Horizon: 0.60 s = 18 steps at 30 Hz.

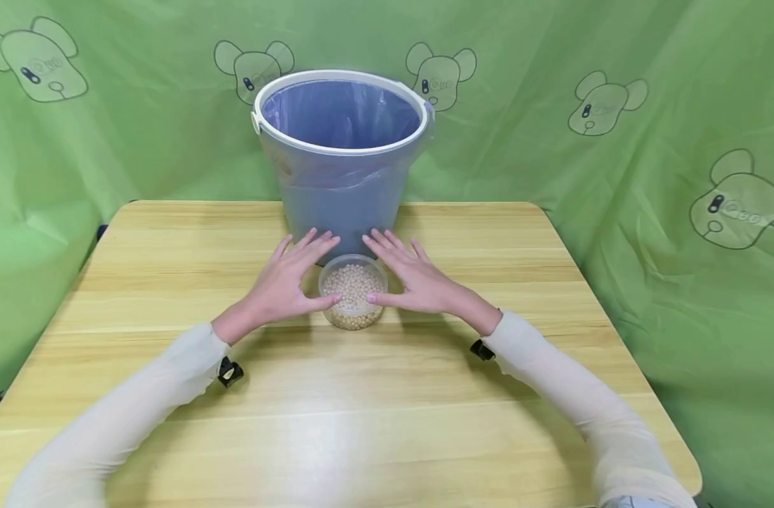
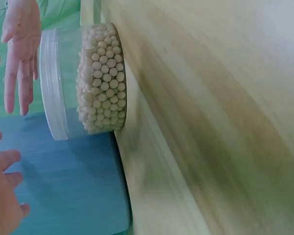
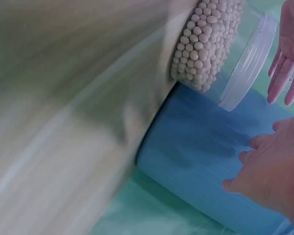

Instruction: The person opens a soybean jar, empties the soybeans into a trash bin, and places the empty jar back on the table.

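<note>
A clear round plastic jar [image 1: 353,317] of small beige balls [image 2: 104,73] stands upright on the table, with a whitish translucent ridged top [image 3: 250,61]. The balls fill its lower part. My left hand [image 1: 288,280] hovers at the jar's left, fingers spread and thumb over its top edge in the head view. Mirroring it on the right is my right hand [image 1: 420,280], also spread, its thumb overlapping the opposite edge. In both wrist views, the hands are apart from the jar, level with or above its top. Neither hand holds anything.
A tall blue-grey bucket [image 1: 342,204] with a white rim and a plastic bag inside stands right behind the jar. The wooden table [image 1: 361,423] has rounded corners. Green cloth [image 1: 514,141] with mouse drawings hangs at the back and sides.
</note>
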Tool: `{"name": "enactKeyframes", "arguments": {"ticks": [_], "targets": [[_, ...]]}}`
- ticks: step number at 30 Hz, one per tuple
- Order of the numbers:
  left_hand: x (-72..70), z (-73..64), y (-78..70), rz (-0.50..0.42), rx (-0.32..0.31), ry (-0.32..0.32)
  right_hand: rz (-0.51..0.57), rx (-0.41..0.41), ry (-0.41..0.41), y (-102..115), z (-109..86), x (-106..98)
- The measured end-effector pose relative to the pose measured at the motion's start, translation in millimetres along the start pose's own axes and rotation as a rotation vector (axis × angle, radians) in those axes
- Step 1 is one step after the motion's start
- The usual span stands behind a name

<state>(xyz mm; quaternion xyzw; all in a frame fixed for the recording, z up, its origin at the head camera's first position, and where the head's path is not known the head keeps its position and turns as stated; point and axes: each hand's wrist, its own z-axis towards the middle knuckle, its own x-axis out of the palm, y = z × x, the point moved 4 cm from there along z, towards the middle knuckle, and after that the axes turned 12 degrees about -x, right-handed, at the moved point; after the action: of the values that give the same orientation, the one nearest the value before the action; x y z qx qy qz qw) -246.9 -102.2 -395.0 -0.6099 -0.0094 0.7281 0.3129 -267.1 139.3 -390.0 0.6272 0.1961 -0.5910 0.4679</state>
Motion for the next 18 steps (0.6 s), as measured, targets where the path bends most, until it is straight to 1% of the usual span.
{"name": "enactKeyframes", "arguments": {"ticks": [3,5,10,12,15,18], "targets": [[1.2,-0.5,0.8,-0.107,-0.016,-0.015,0.124,-0.008,-0.052,-2,0.2,0],[2.6,-0.4,1.5,-0.202,-0.041,-0.009,0.225,-0.009,-0.087,-4,0.1,1],[10.4,-1.5,6.9,-0.515,-0.145,0.05,0.515,0.02,-0.153,-7,-2.4,4],[14.8,-2.4,9.9,-0.606,-0.177,0.076,0.614,0.032,-0.167,-9,-3.7,7],[22.3,-3.9,14.0,-0.685,-0.202,0.106,0.736,0.035,-0.171,-13,-5.1,14],[30.8,-5.4,16.8,-0.728,-0.212,0.135,0.826,0.037,-0.164,-19,-6.0,23]]}}
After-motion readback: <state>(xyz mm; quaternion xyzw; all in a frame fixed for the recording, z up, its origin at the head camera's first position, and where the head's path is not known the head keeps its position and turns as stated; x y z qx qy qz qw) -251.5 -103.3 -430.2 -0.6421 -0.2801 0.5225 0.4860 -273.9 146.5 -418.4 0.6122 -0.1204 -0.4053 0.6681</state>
